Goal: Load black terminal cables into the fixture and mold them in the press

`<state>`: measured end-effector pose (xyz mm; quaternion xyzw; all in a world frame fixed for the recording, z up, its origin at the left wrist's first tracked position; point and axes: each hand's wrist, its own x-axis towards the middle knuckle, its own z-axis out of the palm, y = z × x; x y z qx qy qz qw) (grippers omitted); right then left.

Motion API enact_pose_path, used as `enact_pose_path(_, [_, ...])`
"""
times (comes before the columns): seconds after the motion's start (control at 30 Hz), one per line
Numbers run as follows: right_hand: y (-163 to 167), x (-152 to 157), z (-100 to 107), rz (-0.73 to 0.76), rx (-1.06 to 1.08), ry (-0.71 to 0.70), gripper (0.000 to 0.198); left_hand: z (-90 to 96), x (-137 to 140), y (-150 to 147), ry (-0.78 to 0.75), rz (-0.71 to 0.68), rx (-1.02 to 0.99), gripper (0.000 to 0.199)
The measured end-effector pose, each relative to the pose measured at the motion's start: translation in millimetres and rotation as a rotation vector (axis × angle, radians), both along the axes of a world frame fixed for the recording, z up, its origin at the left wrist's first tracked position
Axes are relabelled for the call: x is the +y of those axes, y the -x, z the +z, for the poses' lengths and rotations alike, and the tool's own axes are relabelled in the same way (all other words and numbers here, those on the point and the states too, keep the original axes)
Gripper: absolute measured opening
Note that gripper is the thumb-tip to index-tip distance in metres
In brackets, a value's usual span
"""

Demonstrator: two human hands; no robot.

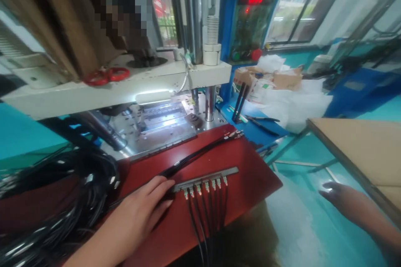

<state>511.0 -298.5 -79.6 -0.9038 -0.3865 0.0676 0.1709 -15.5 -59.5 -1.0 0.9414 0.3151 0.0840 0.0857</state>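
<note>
My left hand point(152, 202) is closed around the left end of a narrow metal bar point(232, 171) lying on the red board. Along the bar's near edge sits a row of several small metal connectors point(207, 187), each with a black cable point(205, 217) hanging toward me. Behind the bar lies a bundle of black cables point(200, 149) with bare metal ends pointing right. Off to the right, over the floor beside the board, is my right hand point(344, 202). Its fingers are bent together, with a small bright spot at the tips that is too blurred to name.
A press point(166, 121) with a lit metal bed stands behind the red board point(250, 175). Coiled black cables point(84, 175) pile up at left. Red-handled scissors point(108, 76) rest on the press plate. A blue shelf point(260, 129) holds tools; a tan table point(360, 142) stands right.
</note>
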Motion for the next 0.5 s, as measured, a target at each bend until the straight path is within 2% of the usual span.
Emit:
enact_pose_path(0.07, [15,16,8,-0.009,0.029,0.023,0.021,6.2,-2,-2,0.05,0.004,0.009,0.033])
enact_pose_path(0.13, [47,43,32,0.083,0.053,-0.071,0.027,12.4,-3,-3,0.094,0.033,0.035,0.032])
enact_pose_path(0.2, [88,75,61,0.326,0.073,-0.165,0.026,16.8,-4,-5,0.113,0.073,0.056,0.03])
enact_pose_path(0.27, [128,105,79,0.583,0.145,-0.252,0.026,19.0,-5,-6,0.12,0.096,0.058,0.028])
enact_pose_path(0.3, [144,118,83,0.718,0.179,-0.218,0.031,19.3,-6,-7,0.124,0.103,0.051,0.026])
enact_pose_path(0.37, [165,138,80,0.889,0.201,-0.171,0.033,18.9,-9,-8,0.143,0.118,0.034,0.023])
enact_pose_path(0.5, [174,159,68,1.004,0.204,-0.098,0.02,20.3,-16,-5,0.208,0.182,-0.006,0.017])
